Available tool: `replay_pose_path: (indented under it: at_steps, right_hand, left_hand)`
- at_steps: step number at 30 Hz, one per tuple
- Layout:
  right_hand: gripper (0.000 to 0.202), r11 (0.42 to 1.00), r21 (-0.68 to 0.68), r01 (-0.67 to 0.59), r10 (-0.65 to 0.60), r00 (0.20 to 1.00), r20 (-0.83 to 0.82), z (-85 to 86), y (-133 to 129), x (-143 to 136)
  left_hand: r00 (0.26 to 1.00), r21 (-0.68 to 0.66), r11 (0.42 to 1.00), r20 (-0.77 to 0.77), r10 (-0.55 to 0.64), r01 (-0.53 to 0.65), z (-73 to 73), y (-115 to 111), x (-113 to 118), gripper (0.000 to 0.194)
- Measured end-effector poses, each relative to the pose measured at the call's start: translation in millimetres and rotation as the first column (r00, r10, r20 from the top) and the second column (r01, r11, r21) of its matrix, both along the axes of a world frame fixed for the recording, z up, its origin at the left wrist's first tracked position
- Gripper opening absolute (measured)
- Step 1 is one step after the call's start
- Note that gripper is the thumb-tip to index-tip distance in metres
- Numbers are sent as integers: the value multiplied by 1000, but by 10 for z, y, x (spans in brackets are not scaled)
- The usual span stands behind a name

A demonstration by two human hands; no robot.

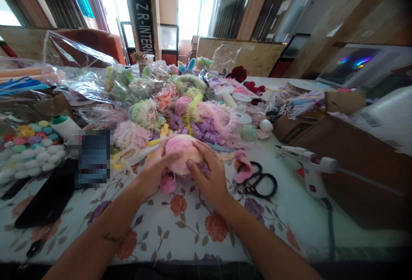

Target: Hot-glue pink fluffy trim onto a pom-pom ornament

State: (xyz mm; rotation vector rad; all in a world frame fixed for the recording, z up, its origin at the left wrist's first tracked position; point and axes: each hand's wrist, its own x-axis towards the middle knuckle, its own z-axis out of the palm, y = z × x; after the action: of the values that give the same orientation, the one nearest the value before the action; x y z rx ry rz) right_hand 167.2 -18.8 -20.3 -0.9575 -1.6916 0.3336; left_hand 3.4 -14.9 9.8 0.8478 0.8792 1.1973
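A fluffy pink and pale-yellow ball (182, 155) sits between my two hands over the middle of the table. My left hand (156, 166) is curved round its left side. From the right, my right hand (210, 170) presses on it with the thumb across the front and the fingers over the top. A small pink pom-pom (168, 184) lies just below the ball; whether it is joined to it I cannot tell. Right of my right hand, a pink fuzzy strip (245, 166) touches black-handled scissors (262, 185).
A white glue gun (310, 164) stands at the right beside a cardboard box (360, 177). Behind my hands is a heap of fluffy yarn and trims (202, 112). At left lie a black phone (48, 198) and a bag of coloured pom-poms (32, 155). The flowered tablecloth (161, 232) covers the front.
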Motion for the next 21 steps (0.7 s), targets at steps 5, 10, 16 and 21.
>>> replay_pose_path:
  at_steps: [5, 10, 16, 21]
  right_hand:
    - [38, 1000, 26, -7, 7, 1000, 3, 0, 2, -11]
    - [40, 1000, -20, -1, 0, 998, -57, 32, -9, -2]
    - [39, 1000, 9, 9, -9, 999, -33, -6, -6, -25]
    - [43, 998, 60, -8, 7, 1000, 8, -16, -10, -28]
  left_hand:
    - [997, 49, 999, -80, 15, -11, -51, -10, -19, 73]
    - [996, -22, 998, 63, -60, 62, 26, 23, -20, 63]
    - [998, 65, 997, -32, 49, -47, -91, 31, -15, 66]
    - [979, 126, 988, -172, 114, -93, -97, 15, -7, 73]
